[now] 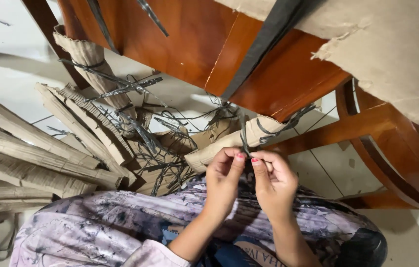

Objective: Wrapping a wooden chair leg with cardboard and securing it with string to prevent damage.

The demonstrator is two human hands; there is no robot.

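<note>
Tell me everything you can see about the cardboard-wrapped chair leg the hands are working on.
The wrapped chair leg is a wooden furniture part sheathed in tan corrugated cardboard, creased and ragged at its near end. It slants from lower left up to the right, where bare reddish-brown wood emerges. Dark grey plastic twine loops around it. The left hand and right hand pinch a twine strand hanging just below it. Its near end lies among the pile of stripped cardboard.
</note>
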